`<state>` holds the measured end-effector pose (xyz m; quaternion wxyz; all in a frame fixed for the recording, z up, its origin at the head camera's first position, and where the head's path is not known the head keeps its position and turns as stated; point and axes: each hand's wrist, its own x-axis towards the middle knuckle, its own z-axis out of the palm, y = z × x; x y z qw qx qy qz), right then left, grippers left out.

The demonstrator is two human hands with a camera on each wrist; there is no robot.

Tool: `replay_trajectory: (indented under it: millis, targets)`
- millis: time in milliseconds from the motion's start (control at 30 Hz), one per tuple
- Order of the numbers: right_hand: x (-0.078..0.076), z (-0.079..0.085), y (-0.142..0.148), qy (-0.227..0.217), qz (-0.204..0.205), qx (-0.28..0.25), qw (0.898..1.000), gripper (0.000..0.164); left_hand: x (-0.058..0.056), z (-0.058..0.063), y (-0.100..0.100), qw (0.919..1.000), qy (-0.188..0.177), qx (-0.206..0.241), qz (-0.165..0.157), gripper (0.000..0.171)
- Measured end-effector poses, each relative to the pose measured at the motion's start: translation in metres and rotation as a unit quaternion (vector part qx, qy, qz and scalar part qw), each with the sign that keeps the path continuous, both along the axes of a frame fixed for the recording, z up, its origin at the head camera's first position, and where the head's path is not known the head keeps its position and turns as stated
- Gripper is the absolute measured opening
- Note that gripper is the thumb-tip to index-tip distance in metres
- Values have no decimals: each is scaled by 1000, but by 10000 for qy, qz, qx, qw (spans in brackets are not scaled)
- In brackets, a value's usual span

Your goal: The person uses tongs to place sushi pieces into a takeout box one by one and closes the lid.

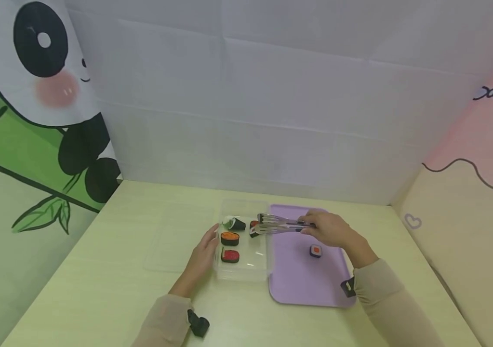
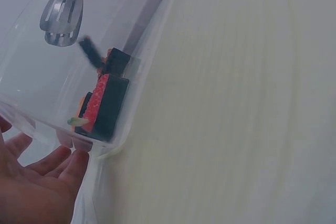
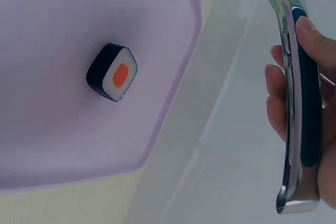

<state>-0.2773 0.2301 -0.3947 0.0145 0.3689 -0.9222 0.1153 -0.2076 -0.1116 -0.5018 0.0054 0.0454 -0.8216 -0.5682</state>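
Tongs [image 3: 310, 103] in R hand [image 1: 327, 228], L hand [image 1: 203, 253] touching box [image 1: 244, 275]

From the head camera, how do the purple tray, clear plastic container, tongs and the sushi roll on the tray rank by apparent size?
Largest to smallest:
1. purple tray, partly covered
2. clear plastic container
3. tongs
4. sushi roll, clearly smallest
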Motion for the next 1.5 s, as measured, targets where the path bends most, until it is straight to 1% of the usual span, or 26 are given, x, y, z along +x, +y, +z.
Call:
replay_trajectory:
  millis: [167,333,600,733,900,1033,1267,1367,1500]
  targets:
    - [6,7,8,-58,-212,40,9998,31,1,1,1,10000,-87,-20,-29,49]
    - [11,10,22,2,-389,94,9992,32,1,1,1,10000,-86,-10,-2,50]
    - [23,15,53,-109,-691,-34,9975,31,1,2,1,10000,-48,-13,25,50]
    - [28,7,77,-224,-842,37,9962,30,2,2,1,10000,-61,-34,-5,49]
    - [35,-9,105,-415,-954,182,9944,32,3,4,1,10000,-32,-1,-18,49]
    - [38,-21,120,-428,-990,232,9939,32,4,6,0,10000,-36,46,-21,49]
    - [38,-33,128,-553,-921,272,9938,31,3,6,-1,9999,-131,42,6,49]
    - [39,-35,127,-509,-905,266,9942,31,4,7,-1,9999,-143,36,3,49]
    - [39,-33,118,-368,-777,-20,9963,30,5,9,-2,9999,-144,33,-5,49]
